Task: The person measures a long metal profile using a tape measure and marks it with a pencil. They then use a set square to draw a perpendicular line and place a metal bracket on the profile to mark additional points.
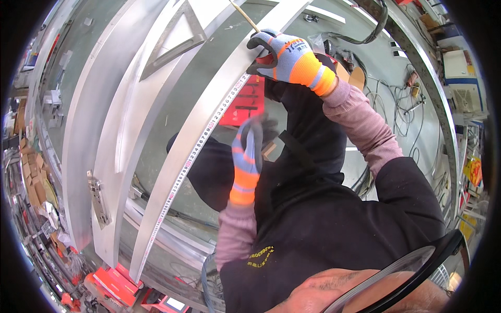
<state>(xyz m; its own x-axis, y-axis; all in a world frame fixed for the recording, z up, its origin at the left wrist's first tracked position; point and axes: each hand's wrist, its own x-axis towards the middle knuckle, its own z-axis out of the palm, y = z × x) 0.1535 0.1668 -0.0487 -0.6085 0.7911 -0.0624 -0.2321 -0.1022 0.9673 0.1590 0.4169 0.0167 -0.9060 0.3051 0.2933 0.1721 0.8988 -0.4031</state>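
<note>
My right hand (295,58), in a grey-blue and orange work glove, is closed over the upper part of a long pale metal profile (201,107). A red tape measure case (265,59) shows between its thumb and fingers. A thin wooden pencil (244,14) sticks out past the same fingers. The tape measure's white blade (190,156) lies extended along the profile's right edge, down towards its lower end. My left hand (250,143), in a matching glove, hovers beside the blade above my leg; its fingers are smeared by motion.
More wide metal profiles (96,120) lie to the left. A metal set square (175,41) and a hinge-like metal fitting (98,201) rest on them. A red case (245,104) is under the profile. Loose cables (399,104) cover floor at right; red boxes (112,286) stand lower left.
</note>
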